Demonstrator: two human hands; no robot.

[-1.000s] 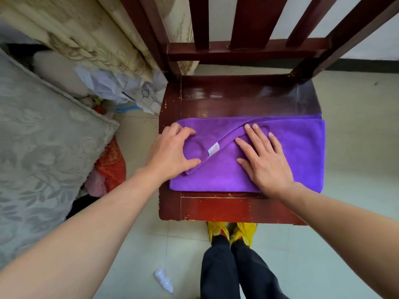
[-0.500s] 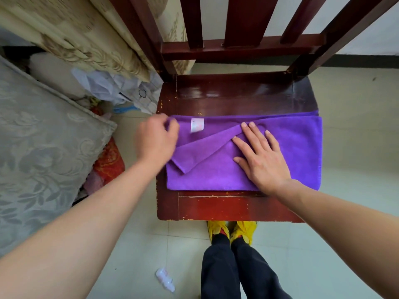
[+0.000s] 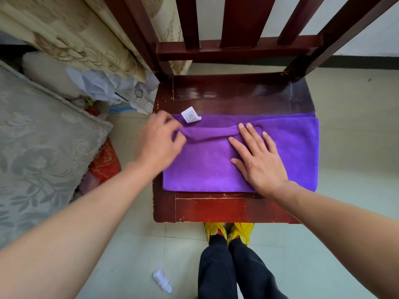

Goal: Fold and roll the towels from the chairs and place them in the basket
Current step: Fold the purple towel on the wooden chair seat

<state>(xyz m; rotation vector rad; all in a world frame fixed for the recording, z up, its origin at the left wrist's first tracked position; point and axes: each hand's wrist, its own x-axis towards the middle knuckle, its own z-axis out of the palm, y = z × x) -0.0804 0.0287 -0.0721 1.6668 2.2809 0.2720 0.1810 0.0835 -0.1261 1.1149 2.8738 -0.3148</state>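
Towel (image 3: 207,169), purple, lies folded into a long band across the near half of the chair (image 3: 228,98) seat, under both hands. Left hand (image 3: 159,140) is at the towel's left end, fingers curled, pinching a raised fold of cloth near the far edge; the hand is slightly blurred, so the exact finger placement cannot be told. Right hand (image 3: 260,161) lies flat on the towel's middle, fingers straight and spread, palm down, pressing the cloth to the seat. The raised fold runs as a ridge from the left hand's pinch to the right hand's fingertips. A white label (image 3: 191,115) sticks out from the towel's far edge, just beyond the left hand. The towel's right end reaches the seat's right edge, well past the right hand. Bare dark wood shows beyond both hands. Yellow shoes (image 3: 228,230) and dark trousers (image 3: 233,270) stand on pale floor (image 3: 345,255) between the forearms. A grey cushion (image 3: 38,152) lies left of the left arm.
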